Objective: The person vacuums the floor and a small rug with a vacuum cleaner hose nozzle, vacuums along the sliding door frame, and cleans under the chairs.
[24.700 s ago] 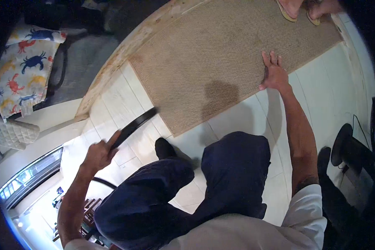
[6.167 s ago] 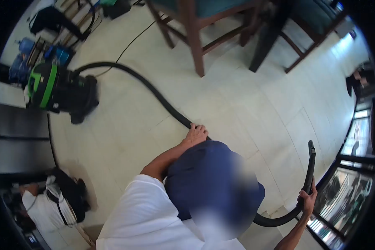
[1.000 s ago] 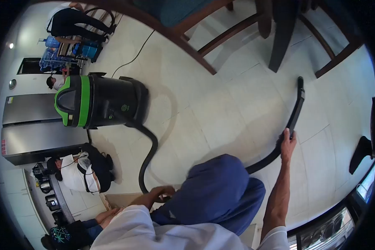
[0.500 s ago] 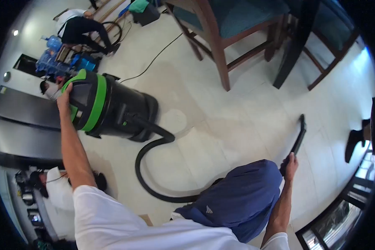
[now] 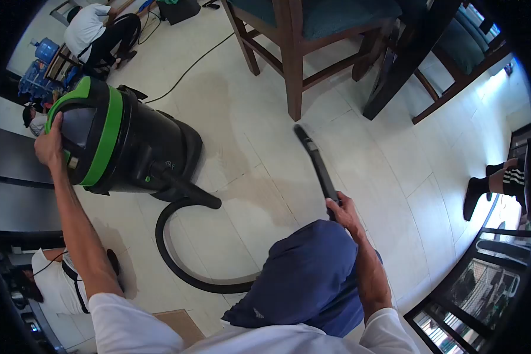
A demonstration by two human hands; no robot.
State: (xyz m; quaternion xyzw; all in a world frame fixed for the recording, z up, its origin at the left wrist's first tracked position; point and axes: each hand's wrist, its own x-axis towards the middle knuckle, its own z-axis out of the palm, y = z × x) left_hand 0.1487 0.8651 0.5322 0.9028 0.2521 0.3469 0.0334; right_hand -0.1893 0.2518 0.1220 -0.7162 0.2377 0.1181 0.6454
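A black and green vacuum cleaner point(image 5: 138, 141) stands on the tiled floor at the left. My left hand point(image 5: 50, 141) is closed on the green handle point(image 5: 71, 97) at its top. From its side the black hose point(image 5: 177, 268) curves over the floor and passes behind my raised knee. In my right hand point(image 5: 343, 211) is the black vacuum wand point(image 5: 318, 165), gripped near its lower part. The tip of the wand points up and left, close to a wooden chair leg.
Wooden chairs point(image 5: 292, 53) and a dark table leg point(image 5: 395, 76) are at the top. Other people are at the upper left point(image 5: 94, 32), lower left point(image 5: 59, 277) and right edge point(image 5: 507, 180). A thin cable point(image 5: 189, 69) crosses the floor near the vacuum cleaner.
My left hand has gone from beside my knee to the vacuum cleaner's handle and closed on it. My right hand has swung the wand to the left. The vacuum cleaner appears further left in view.
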